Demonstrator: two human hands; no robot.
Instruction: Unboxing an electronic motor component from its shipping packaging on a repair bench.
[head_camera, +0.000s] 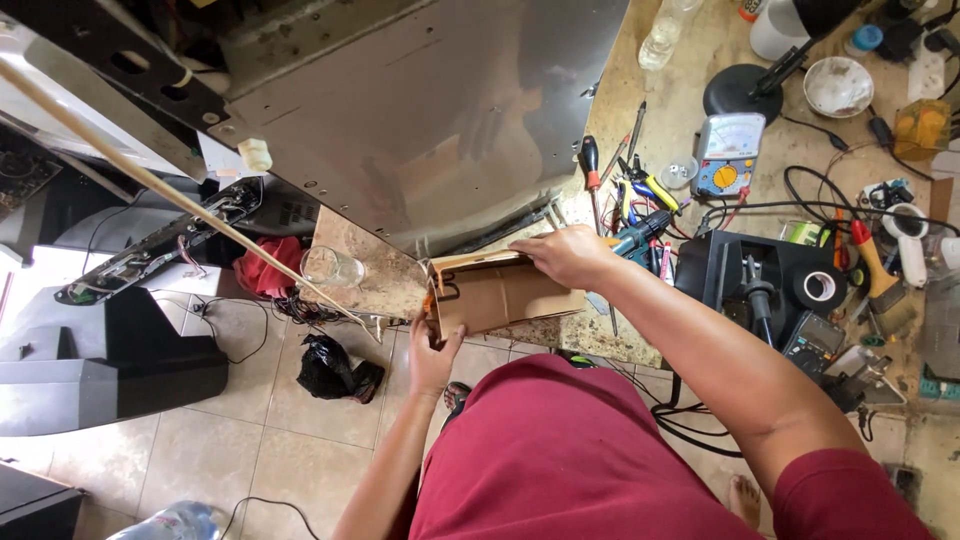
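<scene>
I see a big metal panel (420, 110) leaning over the far-left part of the stone bench (700, 60), its lower edge near the bench's front edge. At that front edge sits a brown cardboard box (500, 295), partly overhanging the floor. My right hand (568, 255) lies on the box's top right end, fingers curled together and pressed down on the flap. My left hand (432, 355) comes up from below the bench edge and grips the box's left end, thumb on the front face, fingers wrapped around the corner; I think they pinch the cardboard, though the far side is hidden. Right of the box, a black unit (745, 275) stands near the front edge with a tape roll (820, 288) on it. Behind it lies a meter (728, 152), and screwdrivers and pliers (625, 185) lie beside the panel's right edge. A clear glass (330, 267) stands on the bench's left corner.
</scene>
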